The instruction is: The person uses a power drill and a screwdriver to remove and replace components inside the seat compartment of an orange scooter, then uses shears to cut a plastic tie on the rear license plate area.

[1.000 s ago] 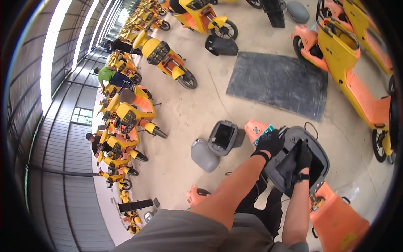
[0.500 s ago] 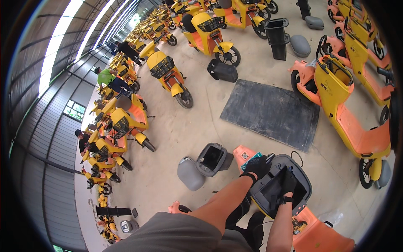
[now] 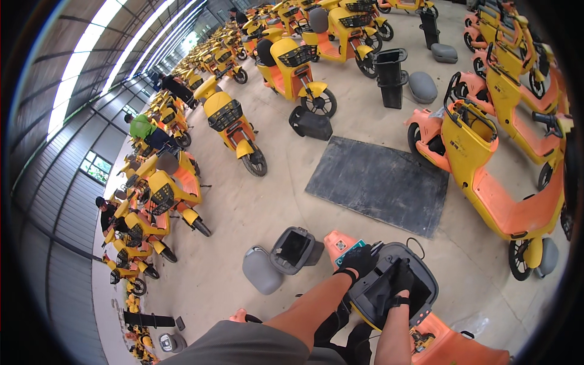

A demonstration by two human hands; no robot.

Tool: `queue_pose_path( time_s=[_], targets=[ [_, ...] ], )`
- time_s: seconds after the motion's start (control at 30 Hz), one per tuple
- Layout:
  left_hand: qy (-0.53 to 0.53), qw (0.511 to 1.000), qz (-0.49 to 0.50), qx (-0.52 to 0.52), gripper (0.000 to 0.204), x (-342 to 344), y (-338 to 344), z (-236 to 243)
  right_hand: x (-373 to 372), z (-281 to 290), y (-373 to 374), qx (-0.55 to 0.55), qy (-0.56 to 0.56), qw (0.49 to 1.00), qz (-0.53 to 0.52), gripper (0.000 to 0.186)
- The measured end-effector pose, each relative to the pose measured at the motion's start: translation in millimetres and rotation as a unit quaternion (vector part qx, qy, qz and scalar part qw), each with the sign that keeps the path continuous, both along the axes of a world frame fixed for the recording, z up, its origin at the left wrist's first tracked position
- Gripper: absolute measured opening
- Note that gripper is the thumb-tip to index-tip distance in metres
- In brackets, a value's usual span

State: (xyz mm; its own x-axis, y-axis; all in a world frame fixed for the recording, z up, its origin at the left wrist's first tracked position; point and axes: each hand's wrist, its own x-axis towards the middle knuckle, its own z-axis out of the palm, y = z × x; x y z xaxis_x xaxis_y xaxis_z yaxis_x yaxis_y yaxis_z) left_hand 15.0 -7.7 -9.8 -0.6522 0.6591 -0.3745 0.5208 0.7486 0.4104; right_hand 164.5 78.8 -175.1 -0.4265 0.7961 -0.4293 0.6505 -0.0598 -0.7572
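In front of me an orange and yellow scooter carries an open grey seat bucket with a dark hollow inside. My left hand, in a black glove, rests closed at the bucket's far left edge, beside the teal plate on the scooter's orange tail. A small metallic piece shows at its fingertips, too small to name. My right hand, also black-gloved, reaches down into the bucket; its fingers blend into the dark inside. A thin black loop stands up behind the bucket's far rim.
Left of the scooter lie a grey seat and a loose open bucket. A black mat covers floor ahead. Scooters line both sides, including a yellow one at right. A person in green works at far left.
The whole view has shifted, so the floor and scooters sit lower and further left. Both hands stay at the bucket, the right one still inside it.
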Motion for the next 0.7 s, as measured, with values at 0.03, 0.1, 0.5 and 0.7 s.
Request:
queue_pose_path(
  time_s=[0.03, 0.1, 0.5, 0.7],
  targets=[
    [0.000, 1.000, 0.000, -0.005, 0.037, -2.3, -1.8, -2.8, -6.4, 17.4, -0.6, -0.028, 0.034, 0.999, -0.027, 0.032],
    [0.001, 1.000, 0.006, 0.001, 0.037, -1.7, -2.3, -3.4, -11.5, 31.7, -5.1, -0.160, 0.129, 0.967, -0.149, 0.035],
    [0.003, 1.000, 0.000, -0.007, 0.039, -3.9, 0.9, 0.1, -11.2, 56.4, -5.9, -0.297, 0.228, 0.899, -0.227, 0.041],
    [0.019, 1.000, 0.000, 0.009, 0.039, -5.9, 0.2, -3.0, -10.3, 72.0, -0.1, -0.311, 0.218, 0.903, -0.202, 0.044]
  ],
)
